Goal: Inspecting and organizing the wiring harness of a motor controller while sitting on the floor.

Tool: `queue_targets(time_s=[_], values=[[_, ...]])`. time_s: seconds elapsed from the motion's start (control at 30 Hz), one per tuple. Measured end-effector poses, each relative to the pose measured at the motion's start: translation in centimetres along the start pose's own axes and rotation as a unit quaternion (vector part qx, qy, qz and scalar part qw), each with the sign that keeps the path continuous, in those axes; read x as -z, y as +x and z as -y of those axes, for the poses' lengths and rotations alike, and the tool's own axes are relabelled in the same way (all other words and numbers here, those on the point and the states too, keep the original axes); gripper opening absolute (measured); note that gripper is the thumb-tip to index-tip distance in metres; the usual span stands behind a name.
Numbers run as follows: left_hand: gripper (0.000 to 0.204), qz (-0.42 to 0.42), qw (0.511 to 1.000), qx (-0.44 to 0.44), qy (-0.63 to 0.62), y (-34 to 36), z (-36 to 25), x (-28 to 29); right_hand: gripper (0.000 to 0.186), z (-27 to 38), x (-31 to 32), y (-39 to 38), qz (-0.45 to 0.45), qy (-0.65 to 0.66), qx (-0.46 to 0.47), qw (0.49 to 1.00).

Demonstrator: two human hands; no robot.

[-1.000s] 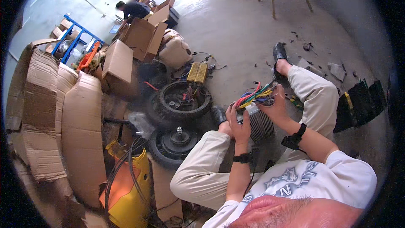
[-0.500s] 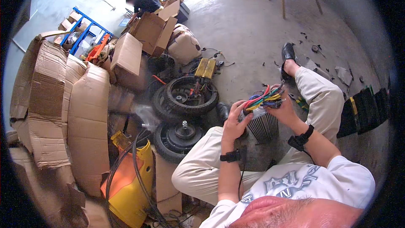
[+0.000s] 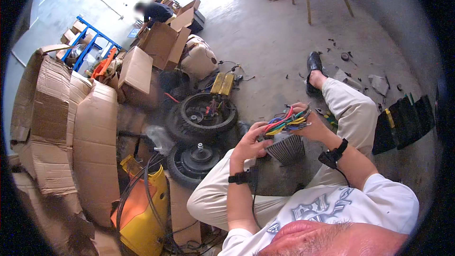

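A grey finned metal motor controller (image 3: 286,150) is held between my hands above the floor, in front of my crossed legs. Many coloured wires (image 3: 283,126), red, blue, green and yellow among them, bunch at its upper end. My left hand (image 3: 250,143) grips the controller's left upper edge, its thumb lying along the side and its fingertips by the wires. On the other side, my right hand (image 3: 310,125) is curled around the wire bundle; the bundle partly hides its fingertips. Each wrist wears a black strap.
Left of my knee lie wheels with tyres (image 3: 196,163) and a gold finned box (image 3: 222,84). Cardboard boxes (image 3: 97,147) and a yellow-orange plastic shell (image 3: 147,208) with black cables line the left. Another person (image 3: 159,12) bends over boxes farther back. Black panels (image 3: 403,125) lie right.
My left hand has shifted left and down, its thumb now along the controller's side. The controller and wires sit slightly lower and farther left in view, which has itself shifted a little.
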State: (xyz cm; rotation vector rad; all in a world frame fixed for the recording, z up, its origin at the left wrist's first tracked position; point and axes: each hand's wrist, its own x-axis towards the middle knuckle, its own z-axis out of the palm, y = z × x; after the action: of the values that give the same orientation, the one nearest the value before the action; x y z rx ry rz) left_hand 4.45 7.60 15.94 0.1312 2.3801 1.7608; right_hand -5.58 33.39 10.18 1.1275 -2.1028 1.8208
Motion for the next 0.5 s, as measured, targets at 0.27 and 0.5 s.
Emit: queue_targets(time_s=[0.27, 0.5], values=[[0.052, 0.075, 0.995, 0.04, -0.059, 0.3, 0.7, 0.6, 0.05, -0.3, 2.7, 2.0, 0.19, 0.052, -0.033, 0.98], [0.052, 0.089, 0.996, 0.015, -0.024, 0.2, 0.4, 0.6, 0.047, -0.9, 3.3, 2.3, 0.256, 0.161, -0.036, 0.953]])
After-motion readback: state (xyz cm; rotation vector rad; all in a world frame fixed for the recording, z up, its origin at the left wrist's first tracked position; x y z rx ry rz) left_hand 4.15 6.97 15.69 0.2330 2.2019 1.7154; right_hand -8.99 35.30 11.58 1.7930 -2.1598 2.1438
